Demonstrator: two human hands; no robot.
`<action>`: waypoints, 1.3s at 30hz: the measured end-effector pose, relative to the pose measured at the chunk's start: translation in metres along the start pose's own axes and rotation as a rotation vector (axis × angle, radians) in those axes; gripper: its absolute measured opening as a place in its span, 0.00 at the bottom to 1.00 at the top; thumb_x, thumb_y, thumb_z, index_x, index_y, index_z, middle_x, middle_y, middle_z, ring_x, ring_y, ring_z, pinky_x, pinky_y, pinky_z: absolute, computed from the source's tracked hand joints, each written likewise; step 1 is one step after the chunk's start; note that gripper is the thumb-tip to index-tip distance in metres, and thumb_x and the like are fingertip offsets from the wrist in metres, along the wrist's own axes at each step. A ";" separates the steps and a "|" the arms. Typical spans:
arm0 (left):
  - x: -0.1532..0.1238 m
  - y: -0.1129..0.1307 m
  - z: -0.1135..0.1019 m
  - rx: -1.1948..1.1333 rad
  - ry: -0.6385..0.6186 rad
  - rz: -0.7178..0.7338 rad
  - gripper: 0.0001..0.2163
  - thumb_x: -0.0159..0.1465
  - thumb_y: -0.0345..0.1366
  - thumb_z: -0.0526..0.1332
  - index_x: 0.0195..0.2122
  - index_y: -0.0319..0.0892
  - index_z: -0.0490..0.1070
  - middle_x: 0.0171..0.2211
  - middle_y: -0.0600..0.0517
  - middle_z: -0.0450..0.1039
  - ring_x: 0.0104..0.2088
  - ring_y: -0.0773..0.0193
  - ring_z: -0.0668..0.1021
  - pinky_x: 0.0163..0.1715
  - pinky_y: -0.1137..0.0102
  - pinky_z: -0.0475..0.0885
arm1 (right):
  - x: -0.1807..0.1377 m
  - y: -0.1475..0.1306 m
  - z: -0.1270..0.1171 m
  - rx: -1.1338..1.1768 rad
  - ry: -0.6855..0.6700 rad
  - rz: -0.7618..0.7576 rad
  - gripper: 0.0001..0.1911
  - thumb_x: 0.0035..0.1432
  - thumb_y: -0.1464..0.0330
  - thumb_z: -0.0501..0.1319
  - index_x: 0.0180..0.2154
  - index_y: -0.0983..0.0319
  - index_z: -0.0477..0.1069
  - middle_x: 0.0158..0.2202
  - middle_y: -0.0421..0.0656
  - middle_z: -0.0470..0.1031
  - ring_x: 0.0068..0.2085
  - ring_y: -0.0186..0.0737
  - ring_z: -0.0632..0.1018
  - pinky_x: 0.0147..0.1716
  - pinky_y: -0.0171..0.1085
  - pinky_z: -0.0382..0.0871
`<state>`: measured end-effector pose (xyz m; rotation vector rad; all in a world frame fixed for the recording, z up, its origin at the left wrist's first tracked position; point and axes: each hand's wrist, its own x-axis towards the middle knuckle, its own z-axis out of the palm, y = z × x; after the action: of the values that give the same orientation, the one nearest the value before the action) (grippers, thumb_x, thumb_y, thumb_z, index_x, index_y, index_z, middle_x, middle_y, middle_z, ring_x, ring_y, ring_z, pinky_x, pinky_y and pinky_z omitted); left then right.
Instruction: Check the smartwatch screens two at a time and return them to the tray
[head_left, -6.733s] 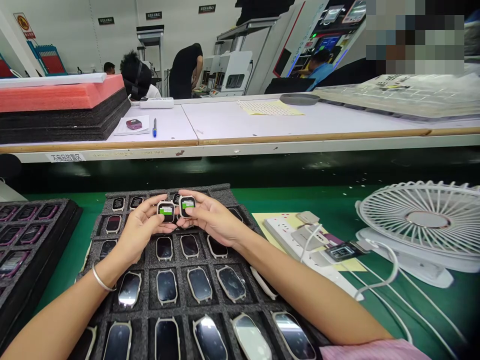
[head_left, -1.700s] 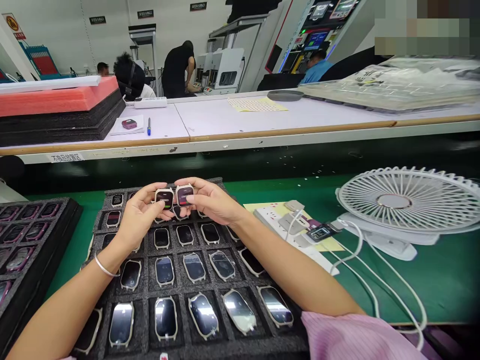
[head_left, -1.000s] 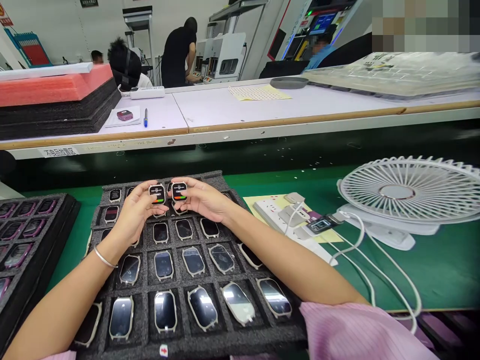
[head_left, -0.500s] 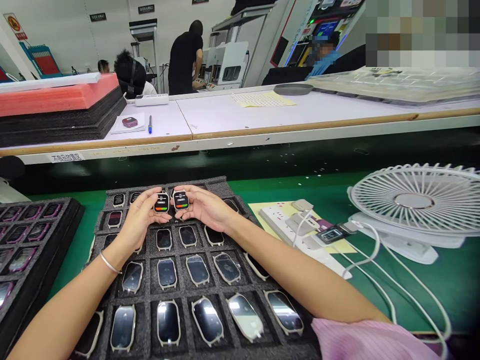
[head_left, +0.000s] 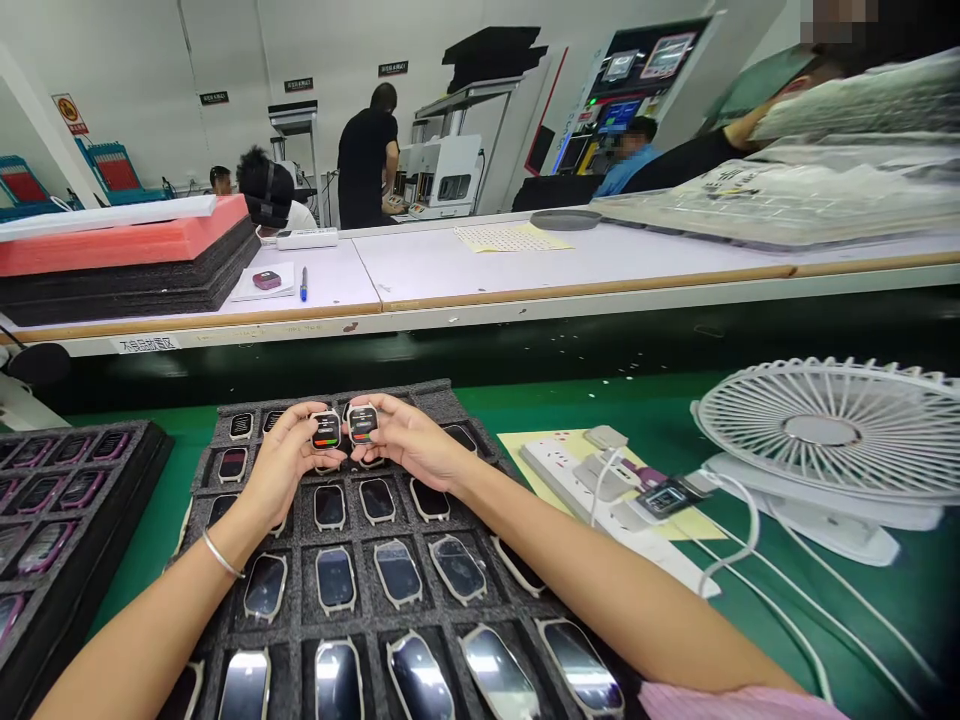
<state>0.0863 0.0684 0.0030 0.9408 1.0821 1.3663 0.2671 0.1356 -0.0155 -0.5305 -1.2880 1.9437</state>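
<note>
My left hand (head_left: 281, 470) is closed on a small watch body (head_left: 326, 429) whose lit screen shows red and green bars. Beside it my right hand (head_left: 409, 447) grips a second watch body (head_left: 363, 423) with the same lit screen. Both are held side by side, nearly touching, over the far rows of a dark foam tray (head_left: 450, 395). The tray's pockets hold several watch bodies with dark screens and pale frames. A thin silver bangle (head_left: 220, 556) circles my left wrist.
A second foam tray (head_left: 112, 475) with purple-framed watches lies at the left. To the right are a white power strip (head_left: 592, 480) with cables, a small device (head_left: 667, 497) and a white fan (head_left: 832, 440). Behind runs a white bench (head_left: 600, 260); people work beyond it.
The watch screens went from green, through dim, to red and green bars. My hands stayed together over the tray's far rows; the camera tilted a little.
</note>
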 end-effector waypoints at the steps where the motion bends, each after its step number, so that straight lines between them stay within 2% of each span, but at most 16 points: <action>1: 0.000 0.000 0.000 0.006 -0.001 0.002 0.16 0.57 0.39 0.65 0.46 0.42 0.69 0.34 0.53 0.77 0.28 0.64 0.82 0.34 0.68 0.77 | 0.000 0.000 0.000 -0.011 0.006 -0.007 0.19 0.50 0.75 0.66 0.46 0.60 0.69 0.33 0.39 0.79 0.30 0.35 0.81 0.31 0.33 0.72; 4: 0.000 -0.001 0.000 0.036 0.005 0.012 0.17 0.56 0.38 0.66 0.47 0.43 0.69 0.36 0.53 0.77 0.28 0.64 0.82 0.34 0.68 0.77 | 0.000 0.002 0.001 -0.058 0.041 -0.023 0.17 0.52 0.69 0.68 0.44 0.60 0.69 0.34 0.40 0.78 0.27 0.32 0.79 0.26 0.31 0.71; 7: 0.001 -0.003 0.001 0.105 0.025 0.025 0.18 0.54 0.39 0.67 0.46 0.42 0.69 0.34 0.54 0.76 0.26 0.65 0.82 0.30 0.69 0.76 | 0.001 0.002 0.001 -0.112 0.076 -0.032 0.17 0.51 0.66 0.70 0.41 0.61 0.69 0.31 0.37 0.77 0.22 0.29 0.76 0.21 0.29 0.68; 11: 0.004 -0.002 0.005 0.226 0.038 0.067 0.18 0.52 0.37 0.69 0.43 0.41 0.69 0.32 0.55 0.75 0.21 0.71 0.78 0.22 0.75 0.71 | 0.000 -0.009 -0.004 -0.094 0.096 -0.038 0.14 0.53 0.71 0.66 0.42 0.61 0.69 0.31 0.38 0.78 0.24 0.32 0.79 0.22 0.30 0.69; 14: 0.013 0.003 0.014 0.273 -0.018 0.060 0.21 0.51 0.33 0.69 0.45 0.41 0.67 0.34 0.54 0.75 0.22 0.70 0.78 0.24 0.74 0.73 | -0.002 -0.028 -0.014 -0.045 0.117 -0.027 0.18 0.52 0.77 0.61 0.46 0.61 0.68 0.33 0.40 0.79 0.27 0.35 0.81 0.26 0.33 0.73; 18: 0.038 0.005 0.033 0.417 -0.144 0.077 0.23 0.52 0.27 0.64 0.50 0.42 0.63 0.40 0.51 0.73 0.27 0.67 0.81 0.30 0.69 0.76 | -0.006 -0.051 -0.039 -0.079 0.170 -0.074 0.27 0.48 0.80 0.61 0.50 0.59 0.64 0.39 0.43 0.78 0.29 0.35 0.81 0.29 0.35 0.75; 21: 0.065 -0.005 0.048 0.637 -0.230 0.145 0.21 0.56 0.27 0.60 0.52 0.41 0.60 0.43 0.48 0.72 0.28 0.66 0.81 0.32 0.66 0.77 | -0.007 -0.056 -0.068 -0.257 0.198 -0.088 0.32 0.47 0.78 0.64 0.54 0.58 0.60 0.42 0.43 0.75 0.33 0.36 0.81 0.32 0.36 0.75; 24: 0.091 -0.022 0.058 0.786 -0.255 0.196 0.20 0.56 0.27 0.62 0.50 0.40 0.63 0.41 0.47 0.73 0.33 0.63 0.79 0.39 0.64 0.75 | -0.005 -0.052 -0.099 -0.579 0.212 -0.056 0.30 0.50 0.75 0.61 0.55 0.59 0.58 0.41 0.43 0.71 0.33 0.35 0.79 0.34 0.37 0.74; 28: 0.110 -0.040 0.061 1.031 -0.272 0.263 0.19 0.55 0.34 0.66 0.48 0.39 0.70 0.38 0.46 0.74 0.45 0.51 0.74 0.48 0.58 0.69 | -0.002 -0.045 -0.130 -0.795 0.175 -0.023 0.27 0.48 0.73 0.64 0.52 0.62 0.64 0.34 0.39 0.68 0.31 0.35 0.73 0.35 0.39 0.71; 32: 0.114 -0.042 0.061 1.257 -0.293 0.333 0.23 0.54 0.43 0.68 0.50 0.41 0.74 0.42 0.43 0.71 0.48 0.45 0.68 0.51 0.53 0.64 | 0.004 -0.042 -0.142 -0.956 0.131 -0.012 0.26 0.43 0.71 0.69 0.48 0.60 0.73 0.37 0.40 0.64 0.35 0.37 0.69 0.42 0.42 0.69; 35: 0.107 -0.027 0.053 1.366 -0.304 0.388 0.29 0.54 0.48 0.68 0.56 0.43 0.72 0.46 0.42 0.68 0.48 0.45 0.66 0.51 0.54 0.63 | 0.008 -0.045 -0.146 -1.068 0.056 0.045 0.28 0.46 0.66 0.69 0.52 0.58 0.74 0.41 0.42 0.63 0.40 0.40 0.70 0.48 0.44 0.68; 37: 0.099 -0.008 0.037 1.421 -0.285 0.425 0.29 0.55 0.48 0.66 0.58 0.45 0.70 0.47 0.43 0.68 0.49 0.46 0.66 0.52 0.55 0.61 | 0.008 -0.051 -0.146 -1.195 -0.020 0.098 0.31 0.50 0.63 0.67 0.57 0.58 0.70 0.45 0.45 0.63 0.44 0.42 0.71 0.51 0.45 0.67; 39: 0.088 0.016 0.009 1.532 -0.215 0.475 0.25 0.59 0.48 0.62 0.57 0.45 0.72 0.47 0.42 0.69 0.48 0.47 0.67 0.52 0.56 0.62 | 0.008 -0.059 -0.143 -1.352 -0.086 0.130 0.32 0.54 0.62 0.65 0.61 0.56 0.66 0.48 0.46 0.64 0.49 0.45 0.71 0.53 0.45 0.66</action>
<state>0.0834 0.1574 0.0168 2.4771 1.7703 0.5053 0.3802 0.2420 -0.0205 -1.1577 -2.5698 0.9067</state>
